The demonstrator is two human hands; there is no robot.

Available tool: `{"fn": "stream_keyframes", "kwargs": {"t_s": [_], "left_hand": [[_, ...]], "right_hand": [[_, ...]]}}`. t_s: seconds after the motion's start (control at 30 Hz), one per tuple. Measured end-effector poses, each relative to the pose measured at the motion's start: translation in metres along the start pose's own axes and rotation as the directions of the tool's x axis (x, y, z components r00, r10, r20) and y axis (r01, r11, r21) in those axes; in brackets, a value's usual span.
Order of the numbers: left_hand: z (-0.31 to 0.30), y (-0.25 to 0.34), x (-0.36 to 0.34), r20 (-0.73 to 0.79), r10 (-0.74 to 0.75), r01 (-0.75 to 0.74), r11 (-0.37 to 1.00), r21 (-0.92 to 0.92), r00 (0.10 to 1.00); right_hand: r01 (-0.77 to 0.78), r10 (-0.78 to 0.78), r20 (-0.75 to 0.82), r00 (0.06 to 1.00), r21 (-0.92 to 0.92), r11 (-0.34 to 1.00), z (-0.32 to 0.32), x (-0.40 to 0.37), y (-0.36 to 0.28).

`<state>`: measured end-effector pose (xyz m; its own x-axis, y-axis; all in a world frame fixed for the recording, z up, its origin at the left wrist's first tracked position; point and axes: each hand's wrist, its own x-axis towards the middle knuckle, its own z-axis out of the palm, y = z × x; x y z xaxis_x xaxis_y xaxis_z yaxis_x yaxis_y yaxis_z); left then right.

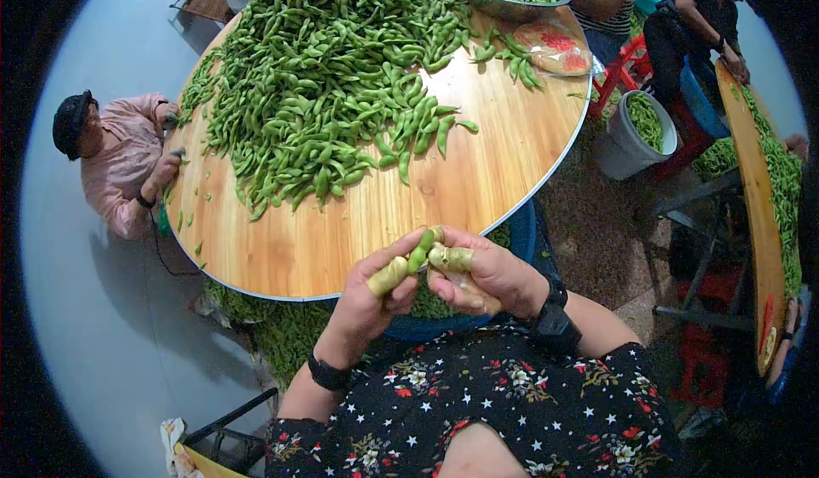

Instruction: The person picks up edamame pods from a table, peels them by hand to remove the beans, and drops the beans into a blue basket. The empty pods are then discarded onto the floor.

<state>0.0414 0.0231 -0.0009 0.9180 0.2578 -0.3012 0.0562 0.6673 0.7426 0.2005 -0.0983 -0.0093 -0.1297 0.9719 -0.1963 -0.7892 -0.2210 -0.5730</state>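
A green soybean pod [420,252] is held upright between my two hands, just over the table's near edge. My left hand [368,288] pinches it from the left, with a pale yellowish wrap on the thumb. From the right, my right hand [495,275] closes on the pod's upper end; its thumb and a finger also carry pale wraps, and its other fingers are curled in. Beyond them, a big heap of soybean pods [316,94] covers much of the round wooden table [461,171]. Below my hands a blue tub [522,232] shows partly, with green pods or husks around it.
At the left, a person in a pink shirt [124,166] works at the table's edge. A metal bowl of shelled beans [510,2] and a plastic bag [554,49] sit at the far right. A white bucket [627,149] stands beside the table; another wooden table [751,222] is further right.
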Motion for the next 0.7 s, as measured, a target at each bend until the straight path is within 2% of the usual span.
{"fn": "stream_keyframes", "kwargs": {"t_s": [0.07, 0.13, 0.17, 0.2, 0.23, 0.3, 0.33, 0.47, 0.53, 0.6, 0.63, 0.67, 0.7], "left_hand": [[-0.004, 0.002, 0.000, 0.009, -0.034, 0.034, 0.998, -0.049, 0.999], [-0.002, 0.003, 0.002, 0.024, -0.065, 0.067, 0.993, -0.094, 0.998], [0.002, 0.001, 0.002, -0.018, 0.276, -0.223, 0.811, 0.541, 0.961], [0.004, 0.000, 0.002, 0.160, 0.541, -0.316, 0.208, 0.926, 0.826], [0.005, 0.000, 0.003, 0.161, 0.543, -0.317, 0.207, 0.926, 0.824], [0.007, 0.003, 0.005, 0.462, 0.591, -0.352, -0.298, 0.887, 0.661], [0.012, 0.004, 0.004, 0.446, 0.601, -0.326, -0.304, 0.895, 0.664], [0.015, -0.008, 0.006, 0.385, 0.662, -0.318, -0.225, 0.921, 0.643], [0.010, -0.017, 0.007, 0.232, 0.718, -0.301, -0.034, 0.953, 0.656], [0.009, -0.019, 0.010, 0.204, 0.716, -0.307, 0.015, 0.951, 0.667], [0.009, -0.020, 0.012, 0.176, 0.713, -0.314, 0.065, 0.947, 0.679], [0.009, -0.017, 0.012, 0.175, 0.712, -0.314, 0.067, 0.947, 0.680], [0.010, -0.012, 0.012, 0.298, 0.688, -0.324, -0.097, 0.941, 0.661]], "right_hand": [[-0.012, 0.012, 0.018, 1.000, 0.037, 0.999, -0.004, 0.001, 0.001], [-0.010, 0.006, -0.049, 0.999, -0.099, 0.995, -0.007, 0.001, 0.003], [-0.009, 0.004, -0.049, 0.999, -0.100, 0.995, -0.005, 0.001, 0.003], [0.006, -0.028, -0.120, 0.992, -0.186, 0.983, -0.002, 0.001, 0.003], [0.014, -0.067, -0.186, 0.980, -0.272, 0.962, 0.001, 0.001, 0.003], [0.008, -0.082, -0.203, 0.976, -0.340, 0.940, 0.010, -0.003, 0.000], [0.001, -0.098, -0.221, 0.970, -0.405, 0.914, 0.013, -0.003, 0.000], [0.070, -0.140, -0.169, 0.976, -0.366, 0.928, 0.016, -0.004, 0.009], [0.035, -0.122, -0.201, 0.972, -0.393, 0.919, 0.020, -0.004, 0.009], [0.007, -0.115, -0.231, 0.966, -0.421, 0.907, 0.019, -0.003, 0.007], [0.032, -0.120, -0.232, 0.965, -0.351, 0.936, 0.015, -0.002, 0.007], [0.056, -0.124, -0.235, 0.964, -0.277, 0.959, 0.012, -0.002, 0.007], [0.054, -0.122, -0.237, 0.964, -0.275, 0.960, 0.011, -0.003, 0.005]]}}
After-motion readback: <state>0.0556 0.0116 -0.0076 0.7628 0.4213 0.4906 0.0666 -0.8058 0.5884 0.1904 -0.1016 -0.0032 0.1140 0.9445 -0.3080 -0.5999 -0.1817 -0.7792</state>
